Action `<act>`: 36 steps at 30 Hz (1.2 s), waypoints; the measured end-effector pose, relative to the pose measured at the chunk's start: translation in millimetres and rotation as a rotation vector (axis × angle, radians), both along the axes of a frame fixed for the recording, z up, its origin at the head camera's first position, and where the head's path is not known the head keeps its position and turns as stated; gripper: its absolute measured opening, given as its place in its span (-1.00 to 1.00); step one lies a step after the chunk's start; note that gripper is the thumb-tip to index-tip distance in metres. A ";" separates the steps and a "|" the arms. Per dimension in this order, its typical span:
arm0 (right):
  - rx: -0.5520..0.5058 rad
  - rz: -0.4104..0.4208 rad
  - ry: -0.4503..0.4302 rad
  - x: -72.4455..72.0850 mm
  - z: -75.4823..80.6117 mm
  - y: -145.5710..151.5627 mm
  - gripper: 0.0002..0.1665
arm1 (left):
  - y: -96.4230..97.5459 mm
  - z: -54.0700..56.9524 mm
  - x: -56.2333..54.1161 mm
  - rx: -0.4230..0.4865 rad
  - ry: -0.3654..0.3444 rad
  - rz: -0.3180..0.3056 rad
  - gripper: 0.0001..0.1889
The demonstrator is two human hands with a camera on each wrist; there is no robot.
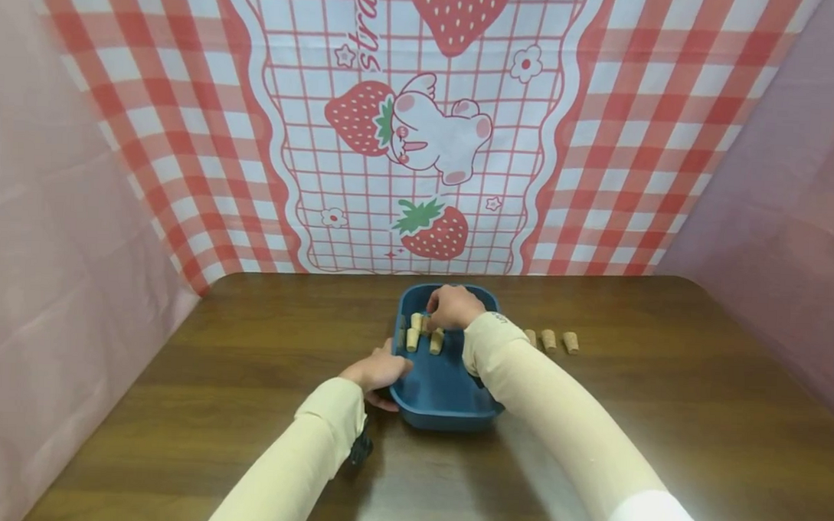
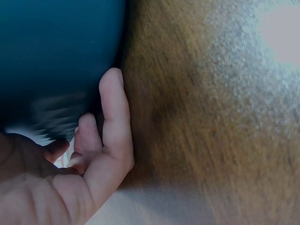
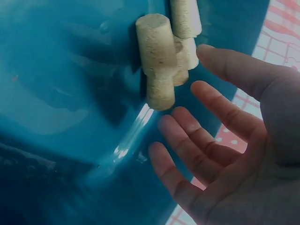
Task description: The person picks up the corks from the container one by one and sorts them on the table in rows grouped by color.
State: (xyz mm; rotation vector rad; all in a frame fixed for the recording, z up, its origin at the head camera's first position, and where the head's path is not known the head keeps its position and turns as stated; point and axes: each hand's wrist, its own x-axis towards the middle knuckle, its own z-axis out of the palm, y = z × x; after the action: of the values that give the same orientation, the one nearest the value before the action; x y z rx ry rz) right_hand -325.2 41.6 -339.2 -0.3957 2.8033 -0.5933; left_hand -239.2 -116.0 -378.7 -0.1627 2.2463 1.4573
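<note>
A dark blue tray point(image 1: 443, 384) with rounded corners stands on the wooden table, holding several tapered corks point(image 1: 437, 341) in its left half. At its left side, my left hand point(image 1: 379, 370) holds the wall, with some fingers under the outside and a digit over the rim. The left wrist view shows those fingers point(image 2: 115, 108) along the outer wall. My right hand point(image 1: 452, 308) is over the tray's far part. Its fingers are spread and hold nothing in the right wrist view, fingertips point(image 3: 206, 51) close beside the clustered corks point(image 3: 157, 44).
To the right of the tray, a few more corks point(image 1: 549, 341) stand in a row on the wooden table point(image 1: 284, 325), the nearest partly hidden by my right sleeve. A strawberry-print checked cloth point(image 1: 428, 138) hangs behind the table, with pink cloth at both sides.
</note>
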 end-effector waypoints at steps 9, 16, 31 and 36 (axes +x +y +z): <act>0.019 -0.017 0.025 -1.2 -5.8 -2.5 -0.54 | 1.0 -0.9 0.2 0.003 0.005 -0.002 -0.13; 0.028 -0.028 0.027 1.9 -8.4 -3.9 -0.46 | 1.9 -1.5 0.2 -0.002 0.006 -0.002 -0.12; 0.045 -0.035 0.048 -3.2 -15.3 -8.2 -0.59 | 2.4 -2.7 -0.1 -0.006 0.006 0.008 -0.11; 0.044 -0.027 0.069 -2.6 -11.3 -6.2 -0.63 | 3.3 -1.8 -0.1 -0.004 0.007 0.016 -0.11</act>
State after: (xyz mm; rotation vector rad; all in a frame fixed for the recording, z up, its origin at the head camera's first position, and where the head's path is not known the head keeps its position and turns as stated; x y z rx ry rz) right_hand -327.7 35.4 -350.5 -0.3777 2.8859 -0.5326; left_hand -239.3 -112.8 -380.5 -0.1779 2.2586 1.4632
